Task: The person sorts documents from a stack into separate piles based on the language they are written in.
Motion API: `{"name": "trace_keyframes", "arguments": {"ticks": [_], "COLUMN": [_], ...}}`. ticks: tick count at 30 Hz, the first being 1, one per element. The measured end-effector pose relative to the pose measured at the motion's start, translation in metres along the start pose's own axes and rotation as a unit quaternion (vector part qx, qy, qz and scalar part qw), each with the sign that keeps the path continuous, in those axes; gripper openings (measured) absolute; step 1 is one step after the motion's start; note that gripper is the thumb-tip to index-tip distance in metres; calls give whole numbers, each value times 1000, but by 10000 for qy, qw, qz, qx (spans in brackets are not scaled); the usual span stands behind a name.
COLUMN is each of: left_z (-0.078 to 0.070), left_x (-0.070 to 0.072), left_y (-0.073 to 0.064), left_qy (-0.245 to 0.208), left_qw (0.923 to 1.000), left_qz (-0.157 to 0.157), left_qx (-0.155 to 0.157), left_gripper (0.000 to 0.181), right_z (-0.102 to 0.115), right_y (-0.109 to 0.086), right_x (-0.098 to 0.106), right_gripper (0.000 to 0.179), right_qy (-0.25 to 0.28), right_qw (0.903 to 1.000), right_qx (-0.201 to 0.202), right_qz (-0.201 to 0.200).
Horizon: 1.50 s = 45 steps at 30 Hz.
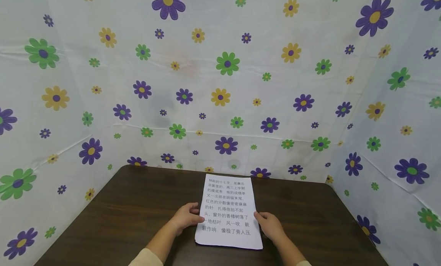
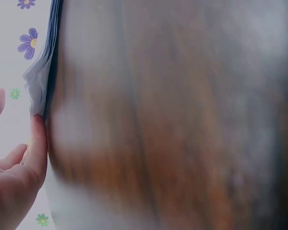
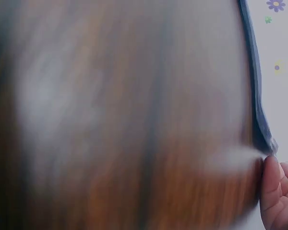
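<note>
Head view: stack (image 1: 226,210) sits mid worktop (image 1: 113,220) between left hand (image 1: 185,217) and right hand (image 1: 271,225), both loosely spread, not wrapped round it, digits on opposite edges, presumably so two-sided contact steadies the sheets.

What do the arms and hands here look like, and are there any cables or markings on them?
They belong to a person, not a machine. The left hand and right hand wear no gloves, and no cables or markings are visible on them. The left sleeve is plain cream, ending well short of the hand; only a small, similarly pale edge of the right sleeve shows.
</note>
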State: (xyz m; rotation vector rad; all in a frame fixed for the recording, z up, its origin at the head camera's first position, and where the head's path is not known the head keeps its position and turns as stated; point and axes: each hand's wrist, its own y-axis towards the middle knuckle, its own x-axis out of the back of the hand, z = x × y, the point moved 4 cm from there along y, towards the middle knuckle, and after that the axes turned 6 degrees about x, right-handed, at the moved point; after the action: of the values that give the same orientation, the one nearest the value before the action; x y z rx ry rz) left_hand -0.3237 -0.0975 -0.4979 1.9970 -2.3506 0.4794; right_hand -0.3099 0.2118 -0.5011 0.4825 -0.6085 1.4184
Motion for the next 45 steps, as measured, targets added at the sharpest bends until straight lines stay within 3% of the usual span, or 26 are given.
{"name": "trace_keyframes", "arguments": {"ticks": [4, 7, 10, 14, 17, 26, 35, 45], "left_z": [1, 1, 3, 3, 3, 1, -2, 3], "left_x": [-2, -3, -5, -7, -7, -6, -7, -8], "left_y": [4, 5, 7, 11, 12, 11, 10, 11], "left_qy": [-143, -71, 241, 868, 1018, 296, -88, -446], "left_qw": [9999, 9997, 9980, 9901, 9864, 9931, 9930, 9931], "left_qz": [-37, -252, -570, -1019, -1188, -1114, -1166, -1076], "left_qx": [33, -3, -129, -419, -506, -206, -179, 129], "left_gripper": [70, 64, 57, 49, 47, 47, 40, 36], "right_z": [2, 4, 3, 2, 2, 3, 7, 4], "right_y": [1, 1, 1, 1, 0, 1, -3, -6], "right_x": [-4, -6, -8, -9, -9, -7, -4, -5], "right_gripper": [54, 47, 43, 42, 41, 35, 29, 20], "right_qy": [286, 360, 363, 396, 513, 938, 1161, 1192], "right_qw": [9995, 9992, 9990, 9984, 9976, 9933, 9885, 9854], "right_qx": [-142, -131, 4, 60, 33, -201, -122, -179], "right_qz": [-17, -123, -266, -400, -463, -642, -960, -1201]}}
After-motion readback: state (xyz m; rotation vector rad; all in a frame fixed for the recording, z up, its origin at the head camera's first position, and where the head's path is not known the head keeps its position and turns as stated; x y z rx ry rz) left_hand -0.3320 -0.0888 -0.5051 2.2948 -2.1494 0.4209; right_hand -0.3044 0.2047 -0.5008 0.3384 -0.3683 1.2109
